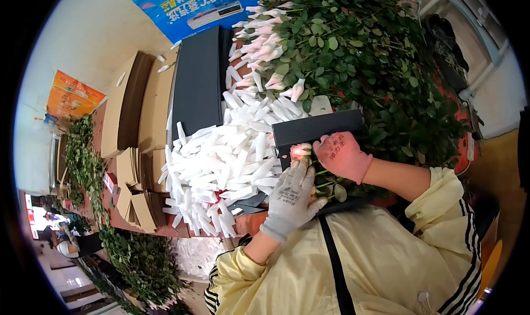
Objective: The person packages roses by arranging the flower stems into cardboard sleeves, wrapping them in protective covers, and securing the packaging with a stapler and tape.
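Observation:
My left hand, in a grey glove with printing, lies over rose stems with its fingers stretched out and the thumb apart. Its fingertips touch the pale pink rose. My right hand, in a pink glove, is closed beside the bloom; whatever it grips is hidden. Both hands are at a black corrugated sheet, which lies behind the rose with its upper part raised. Green leaves and stems show below my right hand. A heap of white mesh sleeves lies just left of my left hand.
A large pile of leafy roses covers the back right, many blooms in white sleeves. Black sheets are stacked behind the heap. Cardboard pieces stand at left. More greenery lies lower left, and a person is beyond.

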A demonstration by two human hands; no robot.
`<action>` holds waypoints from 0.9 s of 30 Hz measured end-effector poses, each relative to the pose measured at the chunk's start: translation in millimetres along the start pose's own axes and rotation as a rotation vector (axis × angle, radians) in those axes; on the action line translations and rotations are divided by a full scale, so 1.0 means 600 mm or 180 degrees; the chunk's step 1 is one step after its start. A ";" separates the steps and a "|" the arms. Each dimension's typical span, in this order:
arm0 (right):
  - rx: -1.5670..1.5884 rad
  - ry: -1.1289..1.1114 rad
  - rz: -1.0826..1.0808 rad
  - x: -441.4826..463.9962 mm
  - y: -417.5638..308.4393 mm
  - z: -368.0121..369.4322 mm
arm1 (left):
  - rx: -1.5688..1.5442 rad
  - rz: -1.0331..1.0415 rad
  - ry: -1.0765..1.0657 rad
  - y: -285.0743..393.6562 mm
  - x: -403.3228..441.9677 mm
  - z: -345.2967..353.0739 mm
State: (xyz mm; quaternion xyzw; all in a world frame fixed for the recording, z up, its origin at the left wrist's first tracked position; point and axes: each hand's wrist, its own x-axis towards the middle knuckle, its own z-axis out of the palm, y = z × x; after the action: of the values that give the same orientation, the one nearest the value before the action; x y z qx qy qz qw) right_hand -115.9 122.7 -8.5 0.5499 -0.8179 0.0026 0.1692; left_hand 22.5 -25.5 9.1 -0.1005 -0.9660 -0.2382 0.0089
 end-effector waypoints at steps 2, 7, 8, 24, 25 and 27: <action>-0.0448 -0.0044 -0.0164 -0.003 -0.002 0.020 | -0.0034 -0.0027 0.0044 -0.001 -0.001 0.000; 0.1014 -0.1752 0.0887 0.024 -0.003 -0.033 | -0.0535 0.0295 0.0667 -0.020 -0.013 0.009; 0.0291 -0.1172 0.0603 0.008 0.000 -0.031 | -0.0736 0.0384 0.0813 -0.032 -0.019 -0.001; 0.2314 -0.0090 0.1748 -0.124 0.020 -0.140 | 0.1448 -0.4782 0.1639 -0.485 -0.455 -0.205; 0.2348 0.0005 0.1687 -0.123 0.015 -0.138 | 0.1417 -0.4788 0.1223 -0.485 -0.452 -0.208; 0.2214 -0.0039 0.1609 -0.119 0.012 -0.142 | 0.1457 -0.4588 0.1469 -0.474 -0.446 -0.213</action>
State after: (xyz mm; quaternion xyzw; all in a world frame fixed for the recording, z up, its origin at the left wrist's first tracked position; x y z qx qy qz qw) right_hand -74.9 205.9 53.1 0.3565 -0.8783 0.3163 -0.0370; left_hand 224.1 -381.9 -25.5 0.6064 -0.7918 0.0046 0.0731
